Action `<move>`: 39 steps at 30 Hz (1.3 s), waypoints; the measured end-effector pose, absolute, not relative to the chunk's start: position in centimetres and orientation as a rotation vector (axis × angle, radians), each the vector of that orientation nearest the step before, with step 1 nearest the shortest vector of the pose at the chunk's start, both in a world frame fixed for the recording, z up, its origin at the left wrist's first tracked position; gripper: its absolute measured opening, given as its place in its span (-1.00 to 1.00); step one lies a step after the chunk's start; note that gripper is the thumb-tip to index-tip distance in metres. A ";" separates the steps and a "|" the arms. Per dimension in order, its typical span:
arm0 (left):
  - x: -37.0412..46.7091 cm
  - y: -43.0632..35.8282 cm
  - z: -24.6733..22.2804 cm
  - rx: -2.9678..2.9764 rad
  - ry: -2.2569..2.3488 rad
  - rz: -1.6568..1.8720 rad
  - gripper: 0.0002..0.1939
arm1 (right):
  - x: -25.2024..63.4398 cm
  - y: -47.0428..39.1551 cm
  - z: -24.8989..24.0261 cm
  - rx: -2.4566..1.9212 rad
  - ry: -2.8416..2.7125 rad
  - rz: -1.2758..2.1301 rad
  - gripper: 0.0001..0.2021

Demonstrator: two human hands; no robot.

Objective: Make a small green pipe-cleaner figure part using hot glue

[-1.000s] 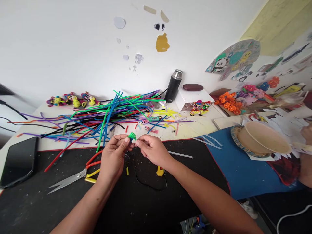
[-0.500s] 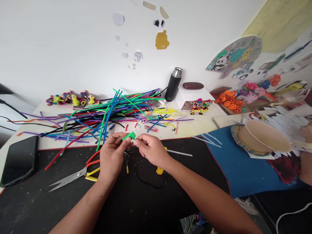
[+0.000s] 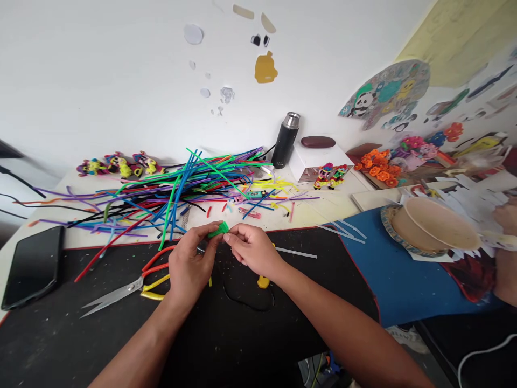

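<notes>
Head view showed a short bright green pipe cleaner piece [image 3: 218, 231], fuzzy and bent, pinched between the left hand [image 3: 191, 264] and right hand [image 3: 252, 249], both closed on it above the black mat [image 3: 242, 334], near the scissors [image 3: 125, 291].

A short green pipe-cleaner piece [image 3: 218, 230] is pinched between the fingertips of the left hand [image 3: 191, 263] and the right hand [image 3: 251, 249] above a black mat [image 3: 60, 334]. Scissors [image 3: 128, 291] lie just left – a heap of coloured pipe cleaners [image 3: 181, 188] is spread behind.
</notes>
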State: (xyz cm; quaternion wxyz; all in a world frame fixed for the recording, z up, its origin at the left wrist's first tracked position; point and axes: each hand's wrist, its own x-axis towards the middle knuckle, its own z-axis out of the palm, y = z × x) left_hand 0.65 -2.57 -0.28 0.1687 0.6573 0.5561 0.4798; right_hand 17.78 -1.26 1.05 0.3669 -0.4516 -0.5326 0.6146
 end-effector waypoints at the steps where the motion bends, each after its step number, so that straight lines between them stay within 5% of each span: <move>1: 0.7 -2.6 -0.2 1.934 1.560 1.370 -0.89 | 17.8 -1.3 1.1 -1.158 -1.355 1.592 -0.74; 20: 1.1 -2.5 0.1 2.741 1.173 1.345 -0.54 | 18.6 -2.0 0.4 -1.099 -1.184 1.628 -0.41; 32: 0.7 -2.9 0.4 1.712 1.218 1.275 -0.72 | 20.4 -1.5 2.9 -1.123 -1.340 1.544 -0.53; 39: -0.3 -2.0 1.0 1.789 1.189 1.162 -0.67 | 20.2 -1.2 2.6 -1.114 -1.416 1.531 -0.54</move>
